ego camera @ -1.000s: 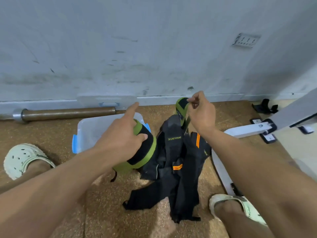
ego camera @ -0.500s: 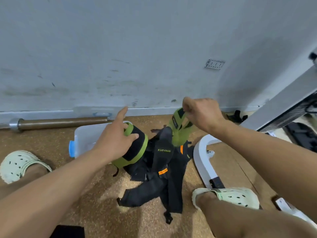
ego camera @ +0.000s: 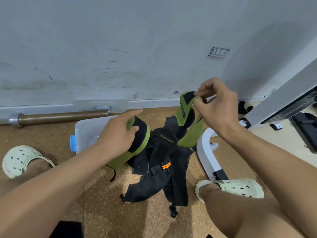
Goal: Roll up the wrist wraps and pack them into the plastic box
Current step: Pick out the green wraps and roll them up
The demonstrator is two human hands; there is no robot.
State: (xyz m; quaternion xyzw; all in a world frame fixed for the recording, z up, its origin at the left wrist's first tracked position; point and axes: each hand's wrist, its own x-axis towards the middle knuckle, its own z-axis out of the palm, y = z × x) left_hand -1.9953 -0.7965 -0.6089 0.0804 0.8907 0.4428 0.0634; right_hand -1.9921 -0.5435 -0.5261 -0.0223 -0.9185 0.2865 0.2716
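My left hand (ego camera: 118,134) grips a green and black wrist wrap (ego camera: 139,140), index finger pointing out; the wrap's lower end hangs towards the floor. My right hand (ego camera: 216,107) pinches the top of a second green wrap (ego camera: 187,127) and holds it up above the floor. Below both lies a pile of black wraps with orange marks (ego camera: 161,170). The clear plastic box (ego camera: 85,133) with a blue clip stands on the floor behind my left hand, partly hidden by it.
The box's clear lid (ego camera: 100,105) leans on the wall beside a barbell (ego camera: 58,116). A white bench frame (ego camera: 206,157) curves at the right. My feet in pale clogs (ego camera: 18,160) (ego camera: 238,187) flank the pile on the cork floor.
My right hand has lifted and pulled its green wrap up and to the right. The view has swung right; the left hand keeps its grip.
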